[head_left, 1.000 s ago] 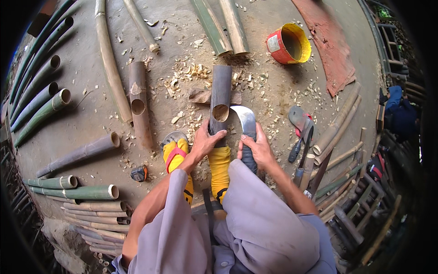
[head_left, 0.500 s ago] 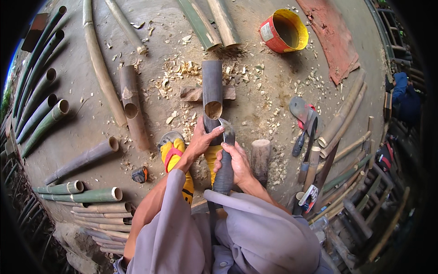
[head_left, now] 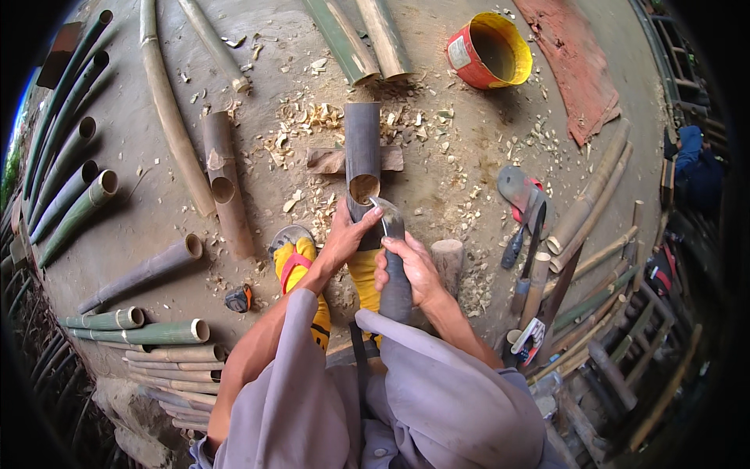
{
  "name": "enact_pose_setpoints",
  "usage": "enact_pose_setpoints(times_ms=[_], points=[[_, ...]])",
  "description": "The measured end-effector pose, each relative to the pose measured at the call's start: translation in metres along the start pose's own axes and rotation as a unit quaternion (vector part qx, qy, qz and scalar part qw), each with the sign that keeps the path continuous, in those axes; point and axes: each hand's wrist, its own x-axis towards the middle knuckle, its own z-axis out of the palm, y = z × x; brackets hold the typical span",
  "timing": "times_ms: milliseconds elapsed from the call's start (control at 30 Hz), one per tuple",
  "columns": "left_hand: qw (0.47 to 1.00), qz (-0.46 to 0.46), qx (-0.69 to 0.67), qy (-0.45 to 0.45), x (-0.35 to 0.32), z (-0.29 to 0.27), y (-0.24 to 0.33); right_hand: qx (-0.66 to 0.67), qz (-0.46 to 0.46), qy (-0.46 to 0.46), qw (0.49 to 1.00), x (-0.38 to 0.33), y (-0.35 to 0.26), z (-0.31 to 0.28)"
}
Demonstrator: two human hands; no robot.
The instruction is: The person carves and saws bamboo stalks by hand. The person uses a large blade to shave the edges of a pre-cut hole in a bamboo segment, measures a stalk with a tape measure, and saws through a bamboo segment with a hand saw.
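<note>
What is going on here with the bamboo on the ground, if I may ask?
A seated person is working the open end of a dark brown bamboo tube lying across a small wooden block. The left hand steadies the tube's near end; the right hand grips a long dark-handled blade, tip at the rim. Pale wood shavings lie around.

The bamboo tube [head_left: 362,148] is dark grey-brown with a pale tan cut end. The bucket [head_left: 488,51] is red outside, yellow inside.

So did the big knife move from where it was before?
Yes. The knife blade stood right of the bamboo tube, clear of it; now it is at the tube's open end, held by the right hand, with the left hand beside.
</note>
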Motion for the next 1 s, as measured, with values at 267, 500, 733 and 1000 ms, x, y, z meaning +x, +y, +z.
enact_pose_setpoints(times_ms=[267,500,733,1000], points=[[0.999,0.037,-0.008,-0.035,-0.006,-0.006,0.004,-0.153,0.086,-0.044,0.983,-0.006,-0.037,-0.002],[0.998,0.061,0.034,-0.007,0.0,-0.005,-0.011,-0.208,0.088,-0.025,0.974,0.01,-0.042,0.011],[0.998,0.065,0.008,0.007,0.005,-0.002,-0.013,-0.175,0.017,-0.032,0.984,0.023,-0.019,0.01],[1.0,0.011,0.004,0.02,-0.007,-0.004,-0.008,-0.551,-0.309,0.012,0.775,-0.017,-0.047,-0.01]])
